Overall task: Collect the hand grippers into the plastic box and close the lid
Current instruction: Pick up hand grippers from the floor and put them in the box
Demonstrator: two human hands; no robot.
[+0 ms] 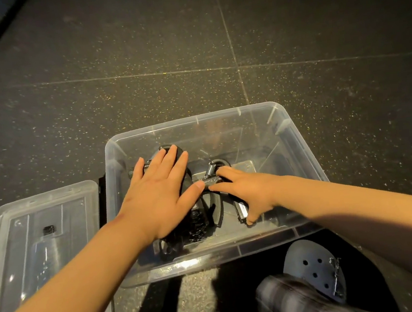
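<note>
From where I stand, the collecting looks nearly done and the closing not yet begun. At the far left the clear lid (60,204), one only, lies flat on the dark speckled floor (139,61), just beside the box and off it.

Next comes the one plastic box (300,146), open, with both hands inside. The left hand (158,194) lies flat, fingers straight and spread apart, pressing on the first hand gripper (176,150) at the box's left side. To its right the second hand gripper (210,172) sits in the middle of the box. The right hand (249,192) grips it, fingers laid over its metal bar and thumb curled down by the near handle.

I count two hand grippers plainly. The dark heap under the left palm may hide a third; I cannot tell. I see none on the floor.

I judge the next move to be letting go, lifting both hands out, then reaching left for the lid and seating it squarely on the rim. At the near right is one grey clog (313,266).
</note>
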